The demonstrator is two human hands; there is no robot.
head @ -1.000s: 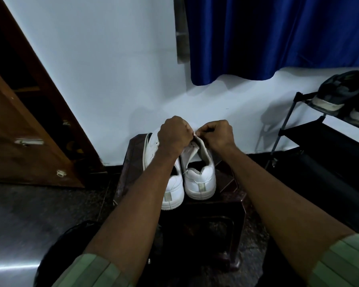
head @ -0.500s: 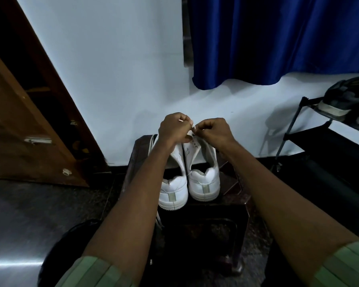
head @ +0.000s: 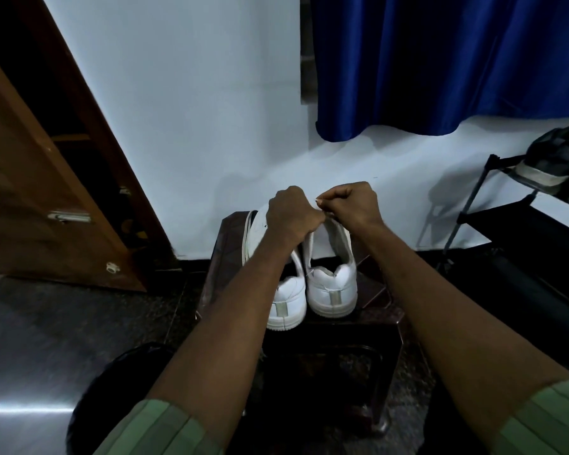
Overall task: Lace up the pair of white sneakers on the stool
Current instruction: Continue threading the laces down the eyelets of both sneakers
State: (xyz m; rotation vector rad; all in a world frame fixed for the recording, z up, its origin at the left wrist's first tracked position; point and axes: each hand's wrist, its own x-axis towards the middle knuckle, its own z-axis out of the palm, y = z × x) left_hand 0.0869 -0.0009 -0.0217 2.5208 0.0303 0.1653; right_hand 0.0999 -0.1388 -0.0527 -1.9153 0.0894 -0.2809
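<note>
While both fists stay bunched together over the right sneaker (head: pixel 330 284), they now sit a little higher than half a second ago, lifted off the tongue area toward the wall. Left hand (head: pixel 291 215) is curled tight, knuckles up, and right hand (head: pixel 353 203) is curled too, thumb and forefinger meeting at a small pale bit between the two hands, probably the lace tip; too small to be sure, and what the left hand grips is hidden under its own fingers. The pair stands heel toward the camera on the dark stool (head: pixel 378 290), side by side and touching, left sneaker (head: pixel 284 303) partly under the left forearm. The eyelet rows are covered, so how many are threaded can't be told. The rise reads as slack being drawn up through an eyelet on the right sneaker, so lacing is mid-way on this one. A loose lace end (head: pixel 309 274) pokes out near its collar. Shoe rack (head: pixel 473 205) with a dark shoe (head: pixel 552 159) stands at right, blue curtain (head: pixel 440 60) above, wooden door (head: pixel 30 192) at left.
</note>
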